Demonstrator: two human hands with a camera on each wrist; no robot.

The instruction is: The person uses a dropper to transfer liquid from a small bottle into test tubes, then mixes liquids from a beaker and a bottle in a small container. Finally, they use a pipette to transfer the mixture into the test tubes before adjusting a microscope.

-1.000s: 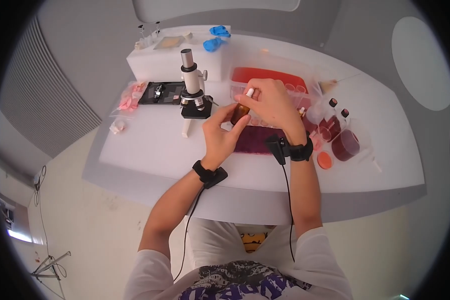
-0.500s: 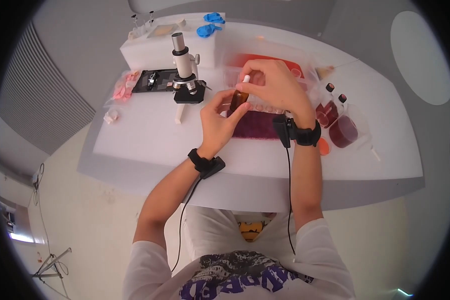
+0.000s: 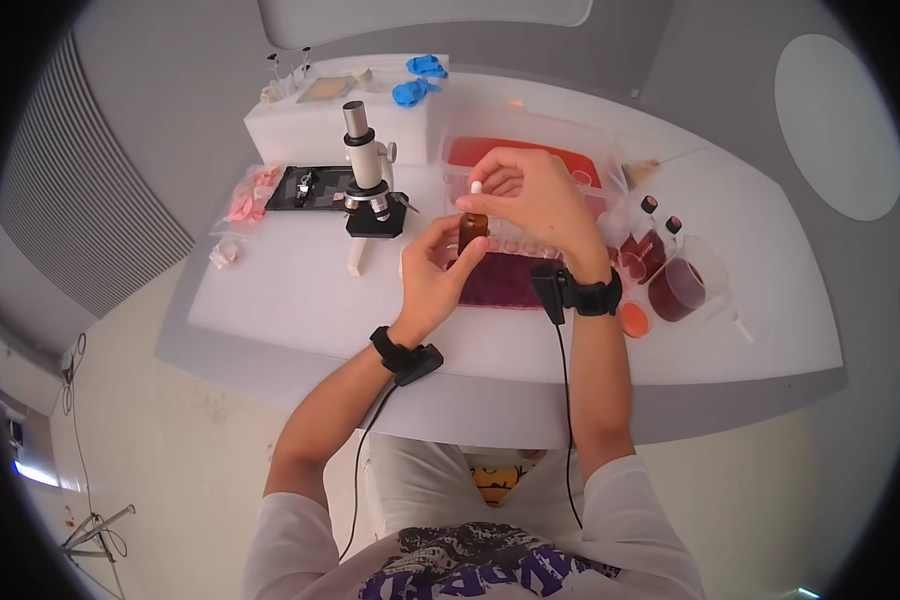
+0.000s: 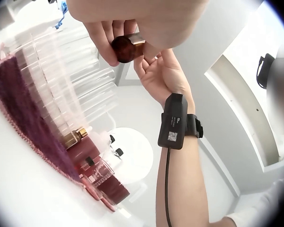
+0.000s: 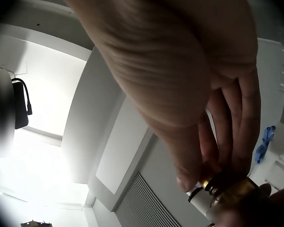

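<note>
Amber bottle (image 3: 473, 231) sits gripped in the left hand (image 3: 432, 279); the right hand (image 3: 542, 203) pinches its white-tipped cap (image 3: 476, 188).

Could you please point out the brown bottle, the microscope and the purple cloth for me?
Brown bottle (image 3: 473, 231), head view: on its brown body, below the white top.
Microscope (image 3: 367, 162), head view: on its pale upright body.
Purple cloth (image 3: 510, 281), head view: on its flat visible middle.
</note>
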